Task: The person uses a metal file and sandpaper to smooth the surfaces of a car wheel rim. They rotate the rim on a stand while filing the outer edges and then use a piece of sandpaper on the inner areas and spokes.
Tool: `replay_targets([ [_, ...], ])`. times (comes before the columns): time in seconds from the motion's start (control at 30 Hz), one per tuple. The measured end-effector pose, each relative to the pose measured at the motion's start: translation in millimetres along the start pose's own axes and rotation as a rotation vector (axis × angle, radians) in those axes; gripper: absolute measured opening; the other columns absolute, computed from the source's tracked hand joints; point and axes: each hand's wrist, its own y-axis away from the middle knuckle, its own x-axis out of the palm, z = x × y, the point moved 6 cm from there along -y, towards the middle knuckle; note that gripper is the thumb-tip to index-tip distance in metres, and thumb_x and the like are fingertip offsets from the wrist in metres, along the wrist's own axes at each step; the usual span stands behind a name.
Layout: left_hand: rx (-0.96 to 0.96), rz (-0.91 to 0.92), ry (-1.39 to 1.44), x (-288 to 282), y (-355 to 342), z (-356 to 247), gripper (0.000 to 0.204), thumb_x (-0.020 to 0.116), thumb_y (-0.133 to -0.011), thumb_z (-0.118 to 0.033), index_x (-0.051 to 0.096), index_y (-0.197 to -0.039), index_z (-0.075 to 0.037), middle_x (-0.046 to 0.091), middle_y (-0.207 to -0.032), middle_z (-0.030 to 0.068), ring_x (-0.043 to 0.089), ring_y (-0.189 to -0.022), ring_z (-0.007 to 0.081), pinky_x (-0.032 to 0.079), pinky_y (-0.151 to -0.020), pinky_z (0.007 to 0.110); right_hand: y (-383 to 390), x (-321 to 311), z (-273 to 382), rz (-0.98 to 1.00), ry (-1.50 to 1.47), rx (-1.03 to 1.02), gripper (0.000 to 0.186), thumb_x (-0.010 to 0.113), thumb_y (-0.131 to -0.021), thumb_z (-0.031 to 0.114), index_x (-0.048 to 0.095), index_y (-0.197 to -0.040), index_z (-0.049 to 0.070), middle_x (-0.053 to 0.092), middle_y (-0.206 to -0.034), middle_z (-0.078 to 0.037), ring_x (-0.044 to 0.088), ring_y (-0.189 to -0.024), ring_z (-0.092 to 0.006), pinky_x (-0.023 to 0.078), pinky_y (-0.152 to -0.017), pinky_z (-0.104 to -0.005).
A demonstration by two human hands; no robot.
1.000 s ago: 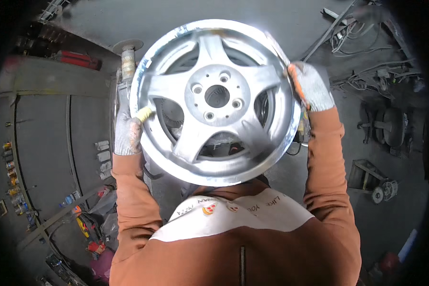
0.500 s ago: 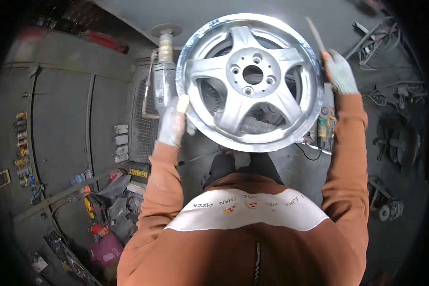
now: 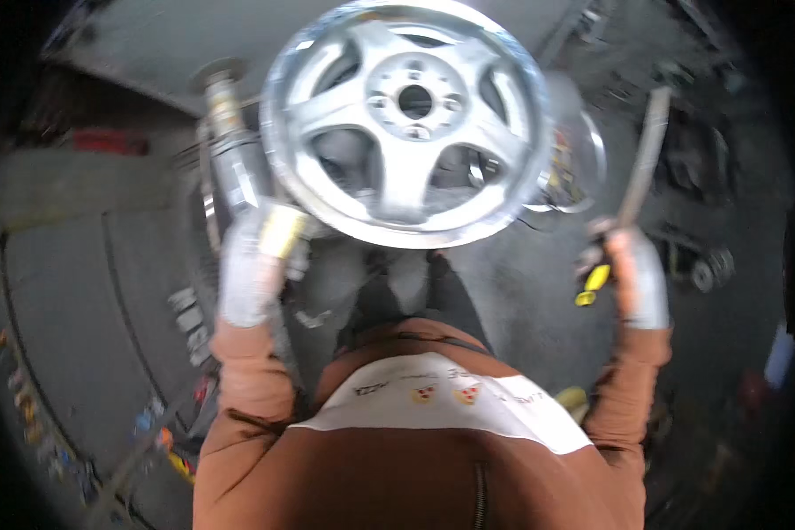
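A silver five-spoke alloy wheel (image 3: 408, 177) with a bright rim lies in front of me at the top. My right hand (image 3: 636, 269), in a whitish glove, is right of and nearer than the wheel, closed round the handle of a long flat file (image 3: 647, 159). Its blade points away; a yellow handle end shows below my fingers. My left hand (image 3: 249, 274), also gloved and smeared by motion, is at the wheel's lower left, with a pale yellow piece (image 3: 281, 230) in its fingers; I cannot tell its kind. Just beyond that hand is a grinder (image 3: 237, 159) with a disc.
A grey surface (image 3: 163, 53) reaches across the back left. Metal cabinet doors (image 3: 66, 274) are at the left. A red tool (image 3: 110, 141) lies at the far left. Dark metal parts (image 3: 698, 261) are on the right. A grey floor (image 3: 530, 283) shows between my arms.
My right hand has come down from beside the wheel's rim, bringing the file nearer to me. My left hand has drawn back slightly from the rim. The whole view has shifted.
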Motion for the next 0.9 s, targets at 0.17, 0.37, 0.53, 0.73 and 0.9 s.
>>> replay_targets([
  [0.17,0.392,0.042,0.07,9,-17,-28,0.022,0.056,-0.107,-0.02,0.067,-0.108,0.0,0.065,-0.083,0.0052,0.054,-0.064,0.0077,0.044,-0.057,0.022,103,52,-103,-0.153,-0.171,0.402,0.032,0.061,-0.105,0.028,0.065,-0.117,-0.001,0.065,-0.085,-0.003,0.062,-0.066,-0.0094,0.053,-0.057,-0.0254],
  [0.37,0.664,0.079,-0.353,102,11,-46,0.032,0.062,-0.1,-0.009,0.065,-0.131,0.001,0.068,-0.12,0.0114,0.064,-0.104,0.0173,0.052,-0.091,0.031,140,80,-47,-0.018,-0.131,0.293,0.041,0.077,-0.089,0.014,0.062,-0.125,0.0,0.06,-0.082,0.0,0.05,-0.066,-0.007,0.042,-0.058,-0.0245],
  [0.53,0.667,0.124,-0.362,117,9,-35,0.035,0.063,-0.099,-0.009,0.065,-0.133,-0.001,0.069,-0.12,0.0139,0.066,-0.106,0.0198,0.052,-0.094,0.033,176,87,-74,0.086,0.193,0.098,0.035,0.078,-0.087,0.011,0.062,-0.116,-0.001,0.058,-0.08,-0.014,0.055,-0.066,-0.0202,0.049,-0.062,-0.0324],
  [0.73,0.926,0.181,-0.66,145,19,-20,0.036,0.064,-0.095,-0.005,0.066,-0.13,-0.005,0.071,-0.115,0.0174,0.07,-0.104,0.0321,0.053,-0.093,0.036,214,89,-120,0.092,-0.216,0.087,0.046,0.063,-0.095,0.004,0.052,-0.139,-0.002,0.064,-0.094,-0.006,0.061,-0.081,-0.0124,0.052,-0.074,-0.0279],
  [0.9,1.05,0.375,-1.057,196,41,0,0.047,0.066,-0.094,-0.016,0.062,-0.139,-0.007,0.066,-0.13,0.022,0.063,-0.12,0.0402,0.049,-0.105,0.043,246,89,-191,0.012,-0.576,0.234,0.032,0.068,-0.097,0.008,0.054,-0.124,-0.004,0.062,-0.097,-0.005,0.059,-0.083,-0.0091,0.051,-0.074,-0.0254],
])
